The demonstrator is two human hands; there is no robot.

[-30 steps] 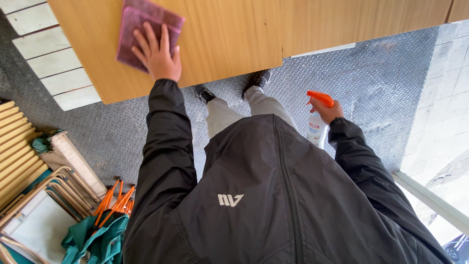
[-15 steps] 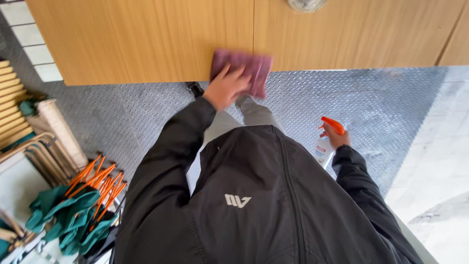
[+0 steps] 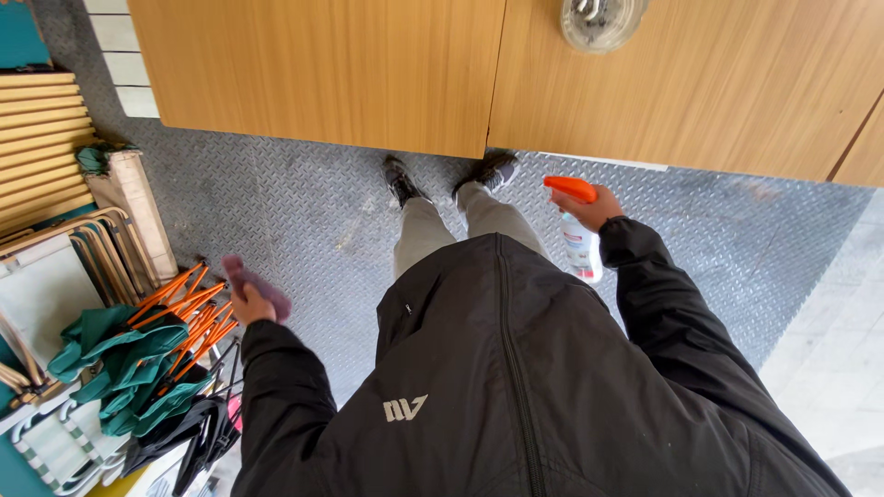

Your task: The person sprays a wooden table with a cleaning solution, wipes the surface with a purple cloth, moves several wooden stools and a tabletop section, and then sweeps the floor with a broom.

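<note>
While I look down through the head camera, I see my left hand point(image 3: 250, 304) hanging low at my side, fingers curled shut around a purple cloth point(image 3: 258, 285) that sticks out above the knuckles. It touches nothing else; the cloth hangs free over the floor, just beside a heap of orange-handled tools point(image 3: 189, 317) and green fabric point(image 3: 120, 354).

My right hand point(image 3: 597, 207) is raised in front of my hip, wrapped tight around the neck of a white spray bottle point(image 3: 580, 241) with an orange trigger head point(image 3: 569, 188). I cannot tell whether a finger rests on the trigger. The bottle hangs in the air above the floor, near the bench edge but clear of it.

Ahead of me the wooden bench point(image 3: 368, 74) fills the top of the view, two panels meeting at a seam. A round clear glass object point(image 3: 603, 20) sits on it near the far edge. Below lies a grey metal tread-plate floor point(image 3: 304, 198), with my two dark shoes point(image 3: 451, 175) close under the bench edge. On my left stand folded wooden slat chairs point(image 3: 46, 147). My black jacket point(image 3: 516, 387) blocks most of the lower view.
</note>
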